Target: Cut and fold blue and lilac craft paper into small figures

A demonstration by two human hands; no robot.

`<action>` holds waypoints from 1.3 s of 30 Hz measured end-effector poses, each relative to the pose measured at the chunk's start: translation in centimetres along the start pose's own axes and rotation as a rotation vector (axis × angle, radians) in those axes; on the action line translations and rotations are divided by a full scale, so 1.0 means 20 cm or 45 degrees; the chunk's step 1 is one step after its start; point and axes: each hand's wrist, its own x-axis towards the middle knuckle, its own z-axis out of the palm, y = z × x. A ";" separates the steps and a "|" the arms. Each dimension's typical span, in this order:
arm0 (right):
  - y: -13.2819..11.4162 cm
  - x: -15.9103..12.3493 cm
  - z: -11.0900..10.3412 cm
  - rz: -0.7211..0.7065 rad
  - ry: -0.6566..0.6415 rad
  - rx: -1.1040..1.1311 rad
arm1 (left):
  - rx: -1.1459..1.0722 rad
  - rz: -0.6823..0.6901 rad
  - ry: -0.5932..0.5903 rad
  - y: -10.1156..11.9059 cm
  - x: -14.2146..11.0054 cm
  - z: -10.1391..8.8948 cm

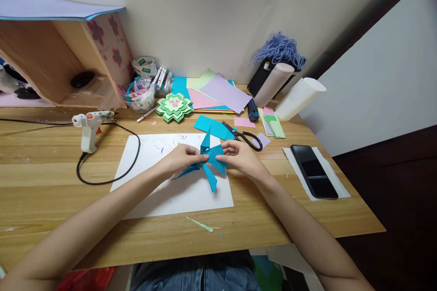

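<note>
Blue folded paper (215, 157), pointed flaps splayed, held above white sheet (201, 195)

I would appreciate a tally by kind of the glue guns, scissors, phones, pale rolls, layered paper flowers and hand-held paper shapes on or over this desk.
Glue gun: 1
Scissors: 1
Phone: 1
Pale rolls: 2
Green paper flower: 1
Blue paper shape: 1
Total: 7
</note>
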 end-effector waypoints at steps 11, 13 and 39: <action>0.00 0.00 -0.01 0.120 0.020 0.036 | -0.074 -0.033 0.080 -0.02 0.02 0.01; 0.00 0.00 0.00 0.098 -0.002 0.058 | -0.130 -0.054 0.083 -0.02 0.02 0.01; 0.02 0.01 0.02 0.032 0.214 0.015 | -0.078 0.028 0.065 -0.03 0.01 0.00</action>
